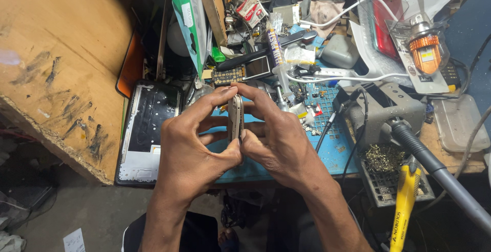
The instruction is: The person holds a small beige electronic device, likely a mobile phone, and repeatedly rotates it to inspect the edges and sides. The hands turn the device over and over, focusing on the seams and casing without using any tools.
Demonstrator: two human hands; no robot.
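Both my hands hold a small silver phone [235,116] edge-on between them, above a blue work mat [332,150]. My left hand [192,139] pinches its left side with the thumb at the bottom and a fingertip at the top. My right hand [276,134] grips the right side, fingers curled over the top edge. Only the thin side of the phone shows; its face is hidden.
An opened phone frame [146,134] lies left of my hands beside a wooden board [61,68]. At right stand a soldering iron holder [388,111], a black iron handle [434,170] and a yellow tool [404,206]. Cluttered parts, cables and packets fill the back.
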